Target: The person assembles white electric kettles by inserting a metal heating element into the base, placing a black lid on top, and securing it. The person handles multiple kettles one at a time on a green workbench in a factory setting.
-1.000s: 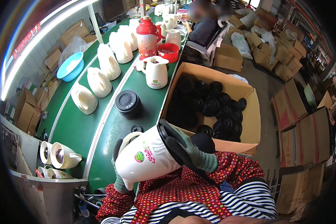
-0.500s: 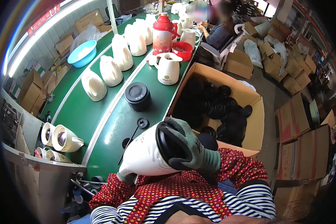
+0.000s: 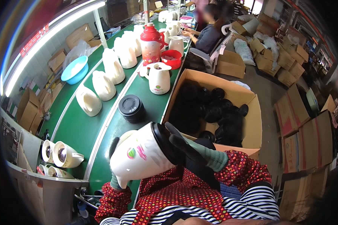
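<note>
A white vacuum jug [image 3: 139, 153] with a pink and green print lies tilted in front of me, its black base [image 3: 165, 142] toward the right. My left hand [image 3: 114, 153], in a grey-green glove, grips the jug at its far left side, and most of its fingers are hidden behind the body. My right hand [image 3: 187, 147], gloved too, lies against the black base with its fingers stretched out rather than wrapped round it. Just beyond the jug, a stack of black round bases [image 3: 131, 108] stands on the green bench [image 3: 109, 131].
An open carton [image 3: 253, 127] of black parts stands to the right. White jugs [image 3: 103, 85] line the bench, with a red flask [image 3: 151, 45], a red bowl [image 3: 172, 60] and a blue basin [image 3: 75, 70]. Upturned jugs [image 3: 66, 153] lie left. A person [image 3: 208, 37] sits at the far end.
The jug has turned, bringing its print into view. My right hand has loosened from around the base, and its fingers have straightened. My left hand shows more beside the jug.
</note>
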`<move>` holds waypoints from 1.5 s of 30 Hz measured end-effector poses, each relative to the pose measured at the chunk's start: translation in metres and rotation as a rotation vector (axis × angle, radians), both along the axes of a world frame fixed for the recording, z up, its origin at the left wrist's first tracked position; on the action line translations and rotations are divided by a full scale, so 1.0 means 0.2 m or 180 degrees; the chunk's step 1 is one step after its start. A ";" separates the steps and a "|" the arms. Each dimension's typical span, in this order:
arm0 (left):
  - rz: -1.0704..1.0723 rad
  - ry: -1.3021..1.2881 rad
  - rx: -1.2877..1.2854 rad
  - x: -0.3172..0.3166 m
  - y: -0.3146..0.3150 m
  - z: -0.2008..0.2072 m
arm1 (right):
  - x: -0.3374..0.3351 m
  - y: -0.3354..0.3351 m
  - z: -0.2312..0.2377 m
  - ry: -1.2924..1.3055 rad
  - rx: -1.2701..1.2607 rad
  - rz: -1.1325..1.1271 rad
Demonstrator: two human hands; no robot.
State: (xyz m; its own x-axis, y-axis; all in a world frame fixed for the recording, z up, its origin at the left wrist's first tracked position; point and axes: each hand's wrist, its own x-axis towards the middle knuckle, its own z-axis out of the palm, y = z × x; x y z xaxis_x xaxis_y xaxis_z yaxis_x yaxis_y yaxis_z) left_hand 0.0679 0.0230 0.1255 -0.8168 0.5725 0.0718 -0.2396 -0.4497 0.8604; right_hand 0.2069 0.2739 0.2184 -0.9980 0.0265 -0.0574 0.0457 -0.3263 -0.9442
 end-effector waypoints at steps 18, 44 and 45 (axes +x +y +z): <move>-0.1420 0.1387 -0.1867 0.09 0.06 0.05 | 0.07 -0.09 -0.10 0.1803 0.3303 -0.0361; -0.0721 -0.0091 -0.0493 0.16 0.07 -0.01 | 0.04 0.02 -0.13 0.2163 0.3117 -0.0364; -0.0570 -0.0474 -0.0205 0.16 0.05 0.00 | 0.07 -0.01 -0.13 0.2015 0.2493 -0.0638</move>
